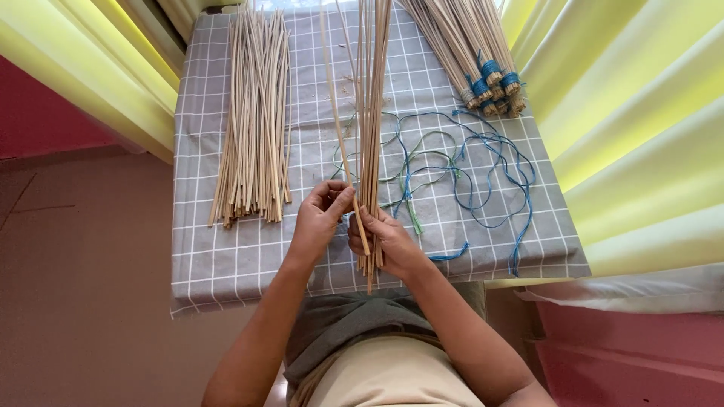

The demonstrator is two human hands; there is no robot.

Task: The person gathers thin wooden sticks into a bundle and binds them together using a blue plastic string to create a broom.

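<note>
My right hand [386,240] grips a bundle of thin pale reed sticks [371,113] near its lower end, the bundle running away from me over the table. My left hand [320,215] pinches one single stick [335,113] that leans slightly left of the bundle and crosses down into it. Both hands are close together at the front middle of the grey checked tablecloth [226,264].
A loose pile of the same sticks [255,120] lies at the left. Finished bundles tied with blue cord [486,60] lie at the back right. Tangled blue and green cords [467,169] spread over the right side. Yellow curtains [626,128] flank the table.
</note>
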